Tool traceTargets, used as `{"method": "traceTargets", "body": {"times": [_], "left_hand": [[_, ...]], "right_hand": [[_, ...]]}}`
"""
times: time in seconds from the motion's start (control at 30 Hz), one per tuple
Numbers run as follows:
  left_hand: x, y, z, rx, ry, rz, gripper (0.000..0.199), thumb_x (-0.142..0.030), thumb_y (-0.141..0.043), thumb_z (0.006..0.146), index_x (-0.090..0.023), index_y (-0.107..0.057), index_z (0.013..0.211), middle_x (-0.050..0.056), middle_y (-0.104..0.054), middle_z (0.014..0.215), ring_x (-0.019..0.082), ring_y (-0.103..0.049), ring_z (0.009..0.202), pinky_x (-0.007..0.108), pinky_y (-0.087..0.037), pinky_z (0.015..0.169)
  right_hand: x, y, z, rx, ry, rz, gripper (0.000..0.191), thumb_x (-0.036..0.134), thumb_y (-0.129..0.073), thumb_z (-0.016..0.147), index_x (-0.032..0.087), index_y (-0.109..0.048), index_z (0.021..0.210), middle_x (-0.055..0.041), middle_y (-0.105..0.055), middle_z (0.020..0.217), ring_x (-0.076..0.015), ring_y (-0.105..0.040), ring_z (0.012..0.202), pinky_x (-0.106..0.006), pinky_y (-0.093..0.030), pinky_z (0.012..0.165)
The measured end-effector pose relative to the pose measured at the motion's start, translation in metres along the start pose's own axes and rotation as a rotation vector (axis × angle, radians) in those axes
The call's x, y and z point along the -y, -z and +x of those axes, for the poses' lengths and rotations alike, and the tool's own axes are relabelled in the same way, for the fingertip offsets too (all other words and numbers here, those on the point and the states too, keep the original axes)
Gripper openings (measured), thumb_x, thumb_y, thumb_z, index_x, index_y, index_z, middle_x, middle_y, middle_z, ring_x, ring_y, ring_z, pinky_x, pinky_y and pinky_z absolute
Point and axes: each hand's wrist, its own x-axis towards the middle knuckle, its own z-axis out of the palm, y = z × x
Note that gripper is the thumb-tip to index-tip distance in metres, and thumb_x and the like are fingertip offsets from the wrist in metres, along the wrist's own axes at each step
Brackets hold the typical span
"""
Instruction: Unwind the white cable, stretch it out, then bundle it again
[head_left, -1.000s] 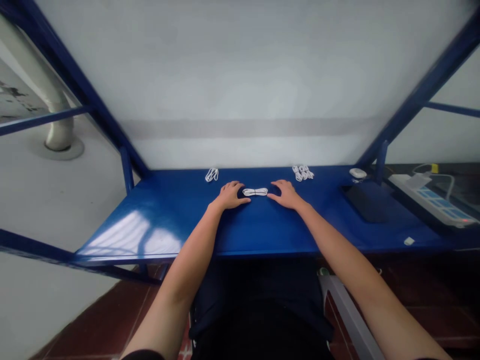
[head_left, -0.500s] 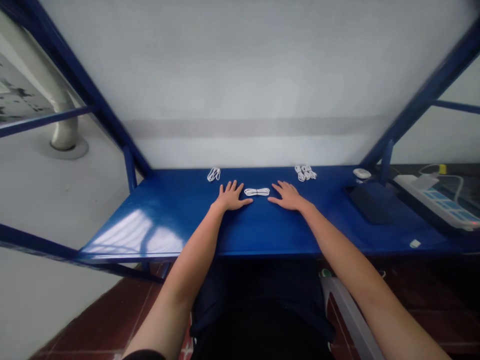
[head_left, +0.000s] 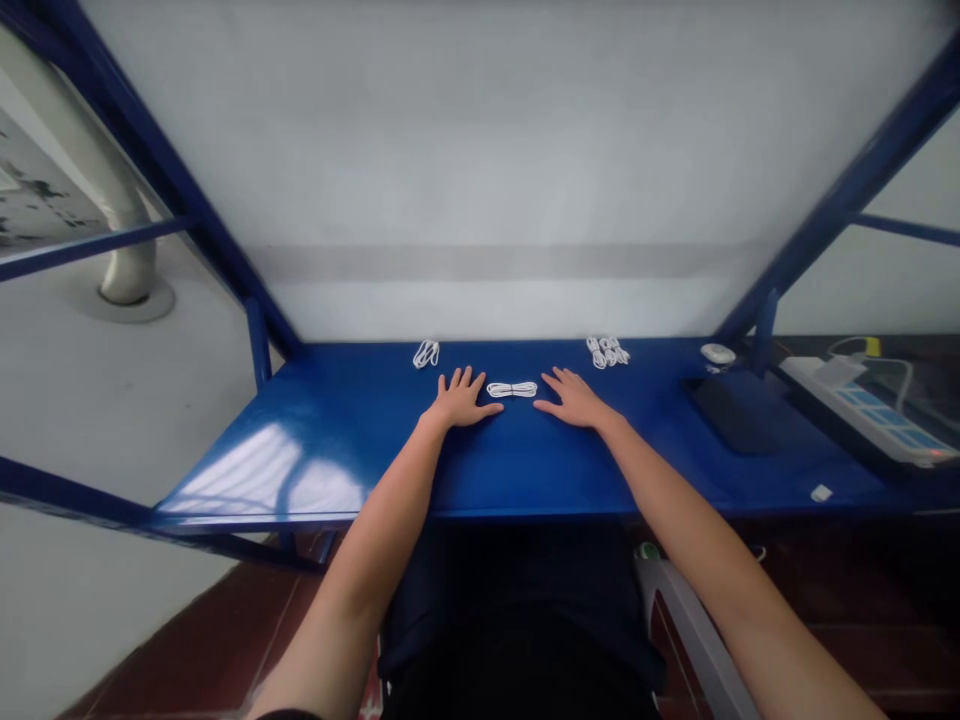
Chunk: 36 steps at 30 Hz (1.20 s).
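Note:
A white cable bundle (head_left: 512,390), bound by a dark tie at its middle, lies on the blue table (head_left: 525,480) between my hands. Just left of it, my left hand (head_left: 460,398) rests flat with its fingers spread and holds nothing. On the bundle's other side my right hand (head_left: 571,397) also lies flat, fingers apart, with nothing in it. Behind my left hand is a looped white cable (head_left: 426,353). Several small coiled white cables (head_left: 607,352) sit together near the back edge, beyond my right hand.
At the right are a round white object (head_left: 718,354), a dark flat device (head_left: 731,415), a white power strip (head_left: 870,410) with a plug and cable, and a small white piece (head_left: 821,493). Blue frame bars flank the table; a pale wall stands behind.
The camera view has shifted slightly, so the whole scene sits a little lower. Both hands stay flat beside the cable bundle.

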Motion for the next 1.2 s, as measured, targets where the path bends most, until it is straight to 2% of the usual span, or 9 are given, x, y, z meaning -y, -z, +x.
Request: {"method": "traceTargets", "body": {"times": [0.3, 1.2], "left_hand": [[0.0011, -0.0016, 0.0002, -0.012, 0.001, 0.013, 0.104, -0.087, -0.024, 0.075, -0.021, -0.016, 0.155, 0.012, -0.004, 0.161, 0.033, 0.002, 0.148, 0.057, 0.000, 0.116], [-0.0022, 0.0010, -0.0007, 0.001, 0.007, -0.010, 0.102, -0.084, -0.027, 0.076, -0.020, -0.017, 0.155, 0.013, -0.004, 0.161, 0.033, 0.002, 0.148, 0.055, -0.001, 0.116]], "right_hand": [[-0.0003, -0.0024, 0.0012, -0.018, 0.030, -0.010, 0.101, 0.085, -0.025, 0.079, 0.018, -0.025, 0.154, -0.0091, -0.013, 0.161, -0.0309, -0.005, 0.148, -0.046, -0.008, 0.120], [-0.0029, -0.0031, 0.0030, -0.035, 0.026, 0.021, 0.095, 0.083, -0.029, 0.080, 0.022, -0.028, 0.153, -0.0083, -0.016, 0.161, -0.0316, -0.007, 0.148, -0.048, -0.009, 0.119]]}}
